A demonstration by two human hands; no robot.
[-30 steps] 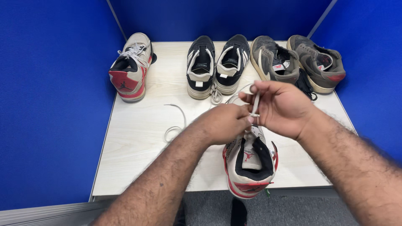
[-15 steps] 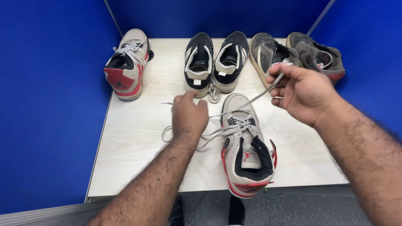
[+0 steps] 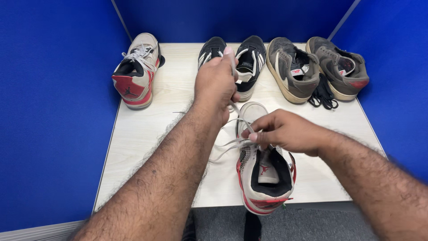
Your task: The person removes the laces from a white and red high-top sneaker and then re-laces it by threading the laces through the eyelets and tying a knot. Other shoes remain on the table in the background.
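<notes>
Gripping one white lace, both hands' fingers pinch shut above the grey-and-red sneaker.

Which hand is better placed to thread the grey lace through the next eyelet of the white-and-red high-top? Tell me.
Probably the right hand: it pinches the grey lace right at the eyelets of the white-and-red high-top sneaker. The left hand holds its lace end raised, away from the shoe.

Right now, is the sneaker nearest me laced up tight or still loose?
Loose: the near sneaker has lace slack, with left hand and right hand pulling strands.
</notes>
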